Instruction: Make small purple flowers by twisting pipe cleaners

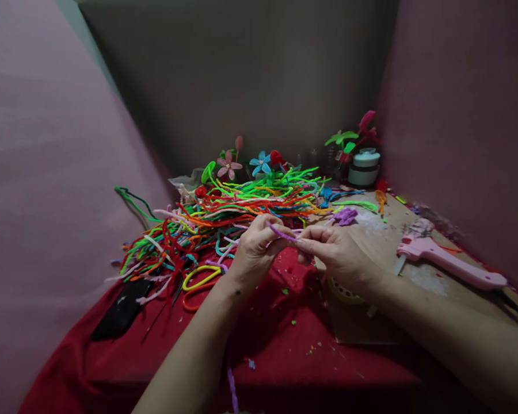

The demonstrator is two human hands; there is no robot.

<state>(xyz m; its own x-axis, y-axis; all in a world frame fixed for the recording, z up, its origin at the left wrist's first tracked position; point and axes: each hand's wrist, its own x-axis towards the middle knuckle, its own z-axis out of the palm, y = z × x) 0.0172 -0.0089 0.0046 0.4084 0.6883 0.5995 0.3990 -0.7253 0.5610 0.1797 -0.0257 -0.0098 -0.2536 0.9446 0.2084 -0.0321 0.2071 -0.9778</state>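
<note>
My left hand and my right hand meet above a red cloth, both pinched on a purple pipe cleaner. The short purple length runs between the fingertips of the two hands. A further purple piece hangs low near my left forearm. Just beyond the hands lies a big heap of pipe cleaners in green, red, orange, white and teal.
A pink glue gun lies on brown cardboard at the right. Finished pipe-cleaner flowers stand at the back, beside a small white jar. A black flat object rests on the cloth at the left. Pink walls close in both sides.
</note>
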